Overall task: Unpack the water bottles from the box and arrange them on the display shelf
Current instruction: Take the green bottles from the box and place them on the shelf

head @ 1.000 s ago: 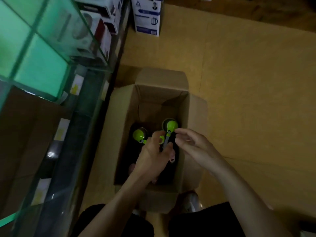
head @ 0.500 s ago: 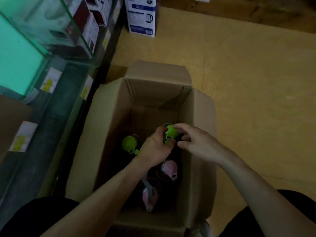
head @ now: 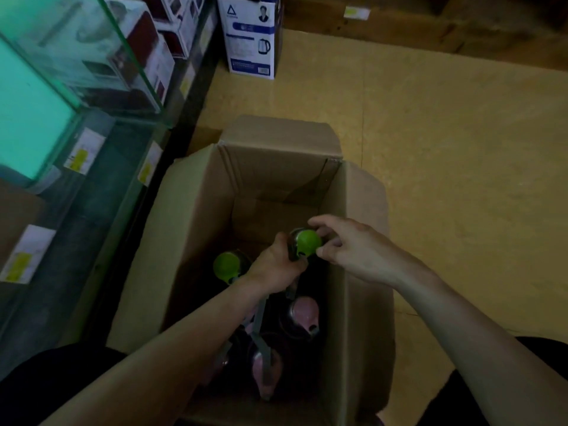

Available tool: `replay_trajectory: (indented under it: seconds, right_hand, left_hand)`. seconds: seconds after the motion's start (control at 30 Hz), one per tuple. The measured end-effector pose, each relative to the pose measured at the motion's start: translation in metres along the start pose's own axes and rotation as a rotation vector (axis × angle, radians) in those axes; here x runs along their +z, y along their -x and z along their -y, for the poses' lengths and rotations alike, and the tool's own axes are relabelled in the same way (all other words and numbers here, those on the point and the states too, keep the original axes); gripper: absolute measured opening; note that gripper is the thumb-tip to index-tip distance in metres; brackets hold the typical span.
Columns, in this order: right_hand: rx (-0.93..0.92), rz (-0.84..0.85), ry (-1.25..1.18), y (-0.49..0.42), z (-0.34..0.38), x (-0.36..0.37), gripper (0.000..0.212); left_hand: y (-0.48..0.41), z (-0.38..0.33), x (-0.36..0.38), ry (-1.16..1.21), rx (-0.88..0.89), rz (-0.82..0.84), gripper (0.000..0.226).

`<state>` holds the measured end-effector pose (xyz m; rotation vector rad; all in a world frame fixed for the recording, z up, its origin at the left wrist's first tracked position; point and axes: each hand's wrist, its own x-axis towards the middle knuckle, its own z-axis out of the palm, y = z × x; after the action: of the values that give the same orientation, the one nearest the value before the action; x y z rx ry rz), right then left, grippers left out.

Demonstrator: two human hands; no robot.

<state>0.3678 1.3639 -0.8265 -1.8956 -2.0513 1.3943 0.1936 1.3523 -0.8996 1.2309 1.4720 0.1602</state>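
An open cardboard box (head: pixel 203 210) stands on the floor in front of me. Inside stand dark water bottles: two with green lids and two with pink lids (head: pixel 304 315). My left hand (head: pixel 276 269) grips the neck of the right green-lidded bottle (head: pixel 305 242). My right hand (head: pixel 353 250) pinches that bottle's lid with thumb and fingers. The other green-lidded bottle (head: pixel 229 265) stands just left of my left wrist. Grey carry straps hang below my left hand. The bottles' bodies are hidden in the box's shadow.
A glass display shelf (head: pixel 92 75) with boxed goods and yellow price tags (head: pixel 83 152) runs along the left. A blue-and-white kettle box (head: pixel 252 41) stands on the tan floor beyond the cardboard box. My dark-clothed knees flank the box at the bottom.
My view has dropped closer to the box. My right hand has moved from hovering beside the green lid to pinching it. My left hand keeps its hold below the lid.
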Motion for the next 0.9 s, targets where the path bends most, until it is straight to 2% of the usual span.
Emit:
replay_trajectory:
  seconds: [0.37, 0.43, 0.5, 0.6, 0.77, 0.9]
  right_hand:
    - [-0.027, 0.019, -0.055, -0.004, -0.010, -0.002, 0.051]
    - [-0.034, 0.028, -0.064, -0.006, -0.010, -0.003, 0.050]
    - [-0.039, 0.034, -0.063, -0.007, -0.010, -0.004, 0.050]
    - [-0.038, 0.024, -0.056, -0.007, -0.009, -0.004, 0.049]
    - [-0.045, 0.030, -0.068, -0.008, -0.008, -0.005, 0.047]
    - [-0.051, 0.000, -0.089, -0.009, -0.007, -0.008, 0.050]
  left_hand:
    - [-0.010, 0.006, 0.008, 0.089, -0.086, -0.012, 0.043]
    - [-0.011, 0.002, 0.007, 0.126, -0.120, -0.020, 0.032]
    - [-0.011, -0.002, 0.005, 0.131, -0.157, -0.032, 0.008]
    - [-0.011, -0.007, 0.001, 0.188, -0.222, 0.000, 0.015]
    - [-0.011, -0.006, -0.003, 0.400, -0.292, 0.058, 0.010]
    - [-0.009, -0.009, -0.006, 0.474, -0.265, -0.017, 0.016]
